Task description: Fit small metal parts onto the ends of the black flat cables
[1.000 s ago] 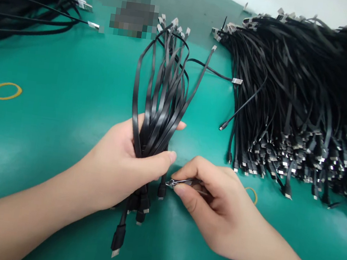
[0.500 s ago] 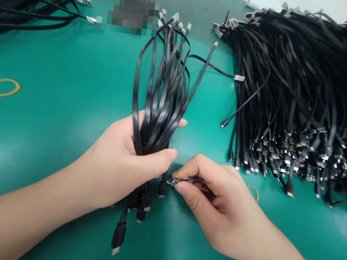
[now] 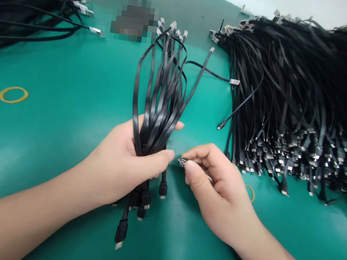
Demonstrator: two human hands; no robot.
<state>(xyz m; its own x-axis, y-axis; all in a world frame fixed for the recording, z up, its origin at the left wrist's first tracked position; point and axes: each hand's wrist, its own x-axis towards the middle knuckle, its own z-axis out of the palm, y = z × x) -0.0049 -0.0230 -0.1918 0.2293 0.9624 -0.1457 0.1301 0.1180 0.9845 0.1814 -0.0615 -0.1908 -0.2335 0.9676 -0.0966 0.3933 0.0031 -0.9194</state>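
A bundle of flat black USB cables (image 3: 152,121) is gripped in my left hand (image 3: 117,165), with its thumb pressed across the front. Their silver USB plugs fan out at the top, and small black-bodied connectors (image 3: 121,230) hang below the fist. Just right of the bundle, my right hand (image 3: 221,191) pinches a small shiny metal tool, apparently a nail clipper (image 3: 182,161), between thumb and forefinger. The clipper's tip points at my left thumb and is apart from the cables. Most of its body is hidden by my fingers.
A large heap of black cables (image 3: 294,86) covers the right side of the green table (image 3: 63,141). Another heap (image 3: 24,3) lies at upper left. Yellow rubber bands (image 3: 12,102) lie at left and beside my right wrist. A blurred-out dark patch (image 3: 135,20) is at the back.
My right hand has moved up and slightly away from the cables, taking the nail clipper with it. My left hand keeps its hold on the bundle. The view has shifted slightly.
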